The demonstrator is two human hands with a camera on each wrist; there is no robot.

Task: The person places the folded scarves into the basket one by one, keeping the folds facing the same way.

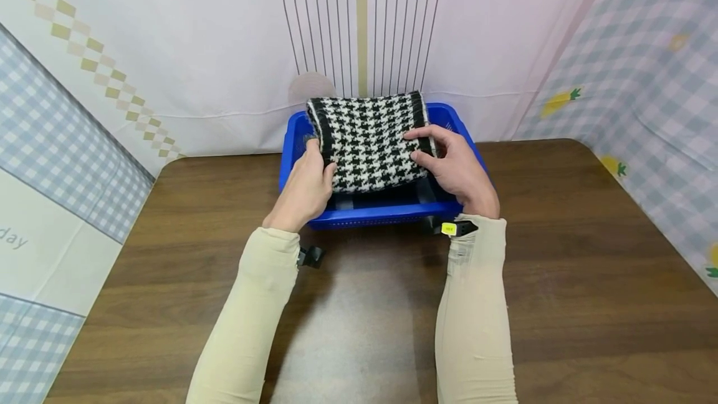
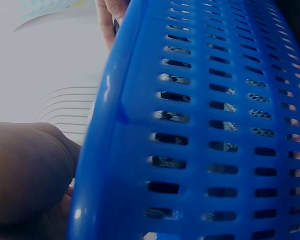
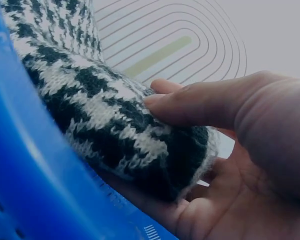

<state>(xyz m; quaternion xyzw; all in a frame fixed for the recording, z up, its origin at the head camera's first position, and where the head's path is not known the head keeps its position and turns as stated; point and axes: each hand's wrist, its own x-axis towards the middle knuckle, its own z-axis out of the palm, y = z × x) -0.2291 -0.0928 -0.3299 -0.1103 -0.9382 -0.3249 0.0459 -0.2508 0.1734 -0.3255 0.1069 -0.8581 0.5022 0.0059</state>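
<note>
A folded black-and-white houndstooth knit (image 1: 367, 139) lies across the top of a blue perforated plastic basket (image 1: 381, 211) at the far middle of the table. My left hand (image 1: 305, 189) grips the knit's left edge with thumb on top. On the other side, my right hand (image 1: 454, 167) holds the right edge, thumb over the fabric and fingers under it. In the right wrist view the thumb (image 3: 205, 105) presses onto the thick knit (image 3: 105, 120) just above the basket rim (image 3: 35, 190). The left wrist view is filled by the basket wall (image 2: 215, 130), with my palm (image 2: 27, 175) beside it.
The basket stands on a dark wooden table (image 1: 561, 254) against a pale backdrop printed with arch lines (image 1: 361, 24). Checked fabric walls (image 1: 650, 73) close in left and right. Bare tabletop stretches on both sides of the basket and in front of it.
</note>
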